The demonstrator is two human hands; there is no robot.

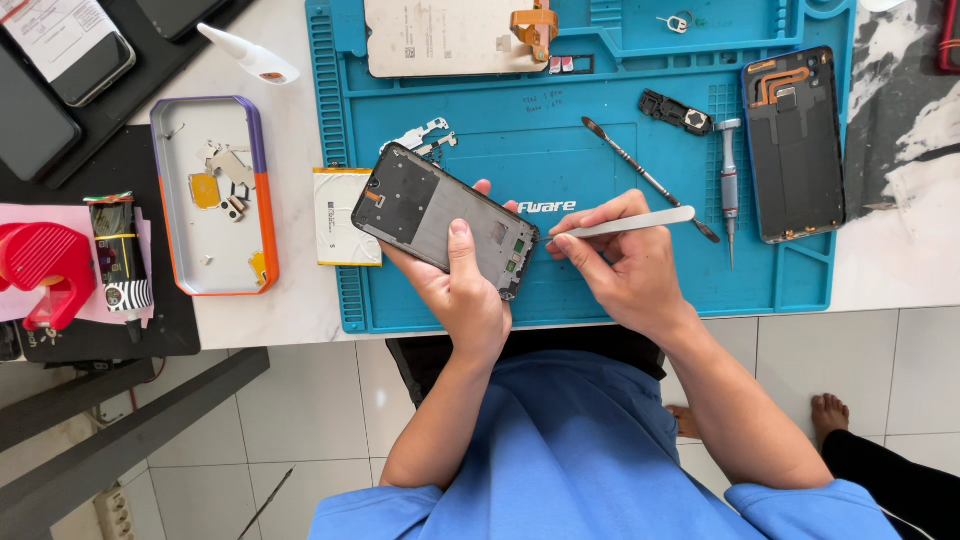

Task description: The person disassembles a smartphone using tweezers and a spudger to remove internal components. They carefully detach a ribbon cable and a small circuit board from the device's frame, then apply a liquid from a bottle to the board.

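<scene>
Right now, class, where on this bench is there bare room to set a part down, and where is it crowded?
Bare patches: blue mat near its front edge, beneath the right hand, and between the metal spudger and the phone frame in the left hand. Crowded: around the screwdriver and back cover, and inside the parts tray.

A dark phone screen [35,120] lies at the far left edge of the surface, and a second phone [75,45] with a white paper label lies just behind it. A white rectangular label [335,215] sits on the yellowish flat battery [345,245], left of the blue mat [600,280].
</scene>
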